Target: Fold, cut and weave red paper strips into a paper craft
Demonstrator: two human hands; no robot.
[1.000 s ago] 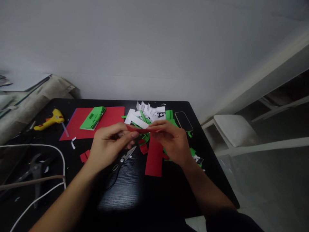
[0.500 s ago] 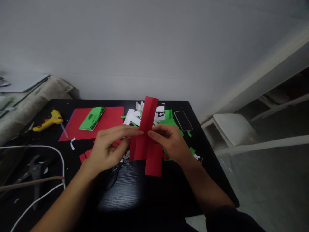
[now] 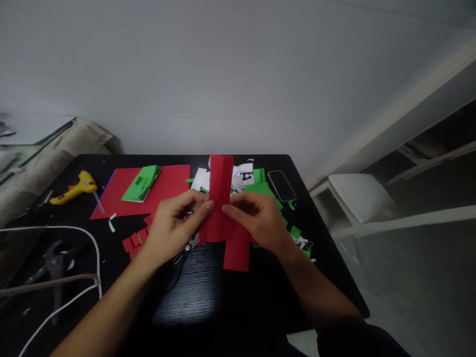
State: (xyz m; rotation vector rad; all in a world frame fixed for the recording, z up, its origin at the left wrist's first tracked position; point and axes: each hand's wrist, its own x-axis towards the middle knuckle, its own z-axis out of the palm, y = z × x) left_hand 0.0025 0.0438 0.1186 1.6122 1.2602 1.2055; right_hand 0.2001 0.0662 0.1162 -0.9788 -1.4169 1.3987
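A creased strip of red paper (image 3: pixel 220 181) stands upright between my two hands above the table. My left hand (image 3: pixel 177 223) pinches its left edge, thumb in front and fingers behind. On the opposite edge my right hand (image 3: pixel 258 218) pinches it in the same way. Below the strip, another red paper piece (image 3: pixel 237 253) lies on the black table. Scissors (image 3: pixel 180 260) rest by my left wrist, partly hidden by it. Small cut red pieces (image 3: pixel 136 240) lie left of my left hand.
A yellow glue gun (image 3: pixel 76 188), a red sheet (image 3: pixel 171 181) bearing a folded green paper bundle (image 3: pixel 142 183), and pliers (image 3: pixel 55 270) with a white cable (image 3: pixel 97 248) are at left. White scraps (image 3: pixel 243 173), green paper (image 3: pixel 260 187) and a phone (image 3: pixel 281 186) lie behind and right.
The red strip has shifted slightly left and straightened from its tilt. My left thumb has moved up onto the strip's front, and its fingers have gone behind.
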